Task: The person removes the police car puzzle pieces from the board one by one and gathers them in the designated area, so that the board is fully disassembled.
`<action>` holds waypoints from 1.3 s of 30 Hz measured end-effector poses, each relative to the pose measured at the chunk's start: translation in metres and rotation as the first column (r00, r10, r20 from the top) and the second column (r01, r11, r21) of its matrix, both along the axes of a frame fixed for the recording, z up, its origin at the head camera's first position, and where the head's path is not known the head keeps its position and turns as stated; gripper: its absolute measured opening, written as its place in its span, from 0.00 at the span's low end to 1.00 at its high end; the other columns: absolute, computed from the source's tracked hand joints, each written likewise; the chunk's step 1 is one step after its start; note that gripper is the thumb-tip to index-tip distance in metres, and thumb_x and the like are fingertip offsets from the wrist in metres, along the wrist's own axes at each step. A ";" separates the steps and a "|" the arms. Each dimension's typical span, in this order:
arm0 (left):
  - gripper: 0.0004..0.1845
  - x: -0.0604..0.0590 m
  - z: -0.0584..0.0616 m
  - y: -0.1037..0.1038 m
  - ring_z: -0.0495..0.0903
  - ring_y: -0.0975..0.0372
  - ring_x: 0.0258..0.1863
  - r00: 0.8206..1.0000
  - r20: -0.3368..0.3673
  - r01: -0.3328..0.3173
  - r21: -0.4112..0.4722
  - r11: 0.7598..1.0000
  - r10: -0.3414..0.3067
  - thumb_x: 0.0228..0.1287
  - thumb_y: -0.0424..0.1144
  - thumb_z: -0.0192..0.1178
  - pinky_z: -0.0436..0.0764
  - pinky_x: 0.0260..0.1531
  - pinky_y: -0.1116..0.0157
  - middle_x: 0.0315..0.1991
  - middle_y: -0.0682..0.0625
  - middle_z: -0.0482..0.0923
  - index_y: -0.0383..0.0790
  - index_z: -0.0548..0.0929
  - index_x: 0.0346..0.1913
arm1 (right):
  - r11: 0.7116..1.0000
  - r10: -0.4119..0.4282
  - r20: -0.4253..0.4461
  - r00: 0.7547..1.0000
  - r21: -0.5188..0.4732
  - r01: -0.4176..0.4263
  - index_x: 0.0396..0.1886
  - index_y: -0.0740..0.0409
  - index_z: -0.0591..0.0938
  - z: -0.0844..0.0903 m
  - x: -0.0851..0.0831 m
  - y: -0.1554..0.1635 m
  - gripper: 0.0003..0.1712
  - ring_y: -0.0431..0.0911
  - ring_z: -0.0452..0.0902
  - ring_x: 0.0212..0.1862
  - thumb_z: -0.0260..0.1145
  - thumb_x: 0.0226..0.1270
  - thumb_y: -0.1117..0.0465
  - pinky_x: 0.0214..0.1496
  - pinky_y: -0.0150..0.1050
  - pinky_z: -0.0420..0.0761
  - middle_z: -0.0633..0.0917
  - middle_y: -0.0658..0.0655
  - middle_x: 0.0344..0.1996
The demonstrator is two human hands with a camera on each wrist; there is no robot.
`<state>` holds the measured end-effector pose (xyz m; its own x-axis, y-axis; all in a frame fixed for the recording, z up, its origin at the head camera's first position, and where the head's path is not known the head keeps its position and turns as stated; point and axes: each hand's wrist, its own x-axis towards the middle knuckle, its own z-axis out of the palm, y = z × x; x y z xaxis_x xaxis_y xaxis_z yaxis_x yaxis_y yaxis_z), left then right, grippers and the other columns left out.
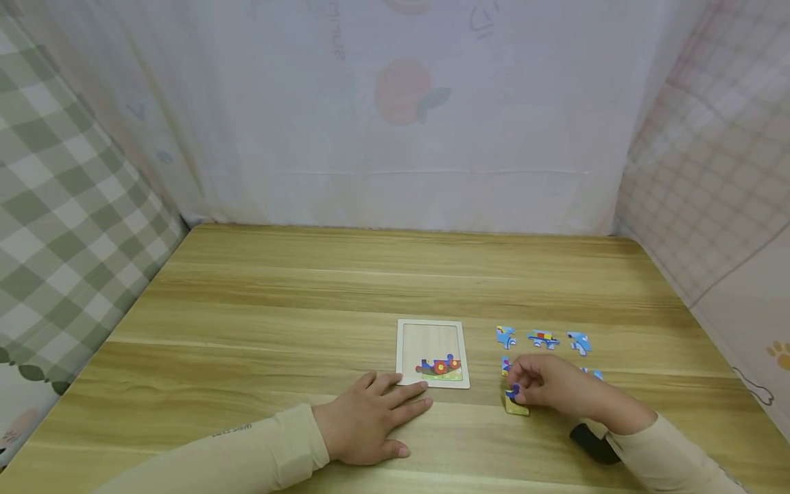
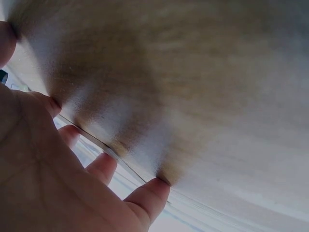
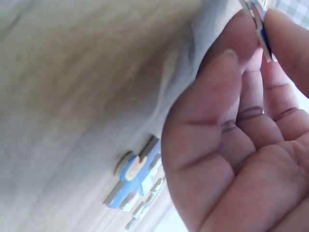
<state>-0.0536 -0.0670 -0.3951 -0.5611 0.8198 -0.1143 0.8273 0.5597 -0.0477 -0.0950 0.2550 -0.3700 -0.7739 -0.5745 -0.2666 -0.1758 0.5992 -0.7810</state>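
A small wooden puzzle tray (image 1: 432, 329) lies on the table, with a few coloured pieces fitted along its bottom row. My left hand (image 1: 370, 418) lies flat on the wood, fingers spread, fingertips touching the tray's lower left corner. To the right, my right hand (image 1: 546, 384) pinches a blue puzzle piece (image 3: 258, 19) between thumb and fingers, just above a yellow-green piece (image 1: 517, 408) on the table. Loose blue pieces (image 1: 543, 339) lie in a row beyond the right hand, and one of them (image 3: 135, 176) shows in the right wrist view.
The wooden table (image 1: 278, 309) is walled in by a white printed cloth at the back, a green checked cloth on the left and a pale checked cloth on the right. A black band (image 1: 592, 442) sits at my right wrist.
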 end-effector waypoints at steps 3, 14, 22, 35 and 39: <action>0.34 0.000 0.000 0.000 0.57 0.57 0.62 1.000 -0.016 0.007 0.002 1.000 -0.007 0.62 0.65 0.36 0.63 0.51 0.58 0.69 0.59 0.50 0.57 0.53 0.69 | 1.000 0.001 0.003 1.000 -0.006 -0.001 0.33 0.61 0.76 -0.003 0.001 0.000 0.08 0.35 0.68 0.26 0.65 0.55 0.64 0.27 0.30 0.71 0.75 0.50 0.24; 0.34 0.000 -0.001 0.000 0.57 0.58 0.62 1.000 -0.024 0.001 0.000 1.000 -0.001 0.62 0.65 0.37 0.62 0.52 0.59 0.69 0.59 0.50 0.57 0.53 0.69 | 0.997 -0.022 -0.073 0.997 0.071 0.027 0.30 0.58 0.75 -0.004 0.005 -0.003 0.10 0.35 0.68 0.27 0.68 0.51 0.63 0.28 0.31 0.71 0.75 0.49 0.24; 0.34 0.000 -0.001 0.000 0.57 0.58 0.62 1.000 -0.025 0.003 0.000 1.000 -0.003 0.62 0.65 0.37 0.63 0.52 0.59 0.69 0.59 0.50 0.57 0.53 0.69 | 0.993 -0.034 -0.104 0.994 0.105 0.045 0.30 0.58 0.74 -0.004 0.006 -0.005 0.12 0.35 0.68 0.27 0.70 0.49 0.63 0.28 0.31 0.70 0.74 0.48 0.23; 0.34 0.000 -0.001 0.000 0.57 0.57 0.62 0.999 -0.040 0.009 -0.002 1.000 -0.009 0.62 0.65 0.37 0.63 0.52 0.59 0.69 0.59 0.51 0.57 0.54 0.69 | 0.987 -0.054 -0.161 0.985 0.142 0.078 0.29 0.57 0.75 -0.004 0.008 -0.008 0.12 0.35 0.67 0.26 0.71 0.46 0.64 0.27 0.31 0.70 0.74 0.47 0.22; 0.34 0.000 0.000 0.000 0.57 0.57 0.62 0.999 -0.041 0.012 0.000 1.000 -0.012 0.62 0.65 0.37 0.63 0.52 0.59 0.69 0.59 0.51 0.57 0.54 0.69 | 0.985 -0.063 -0.180 0.982 0.149 0.091 0.28 0.56 0.75 -0.003 0.007 -0.009 0.12 0.35 0.67 0.25 0.71 0.46 0.63 0.26 0.31 0.69 0.74 0.47 0.21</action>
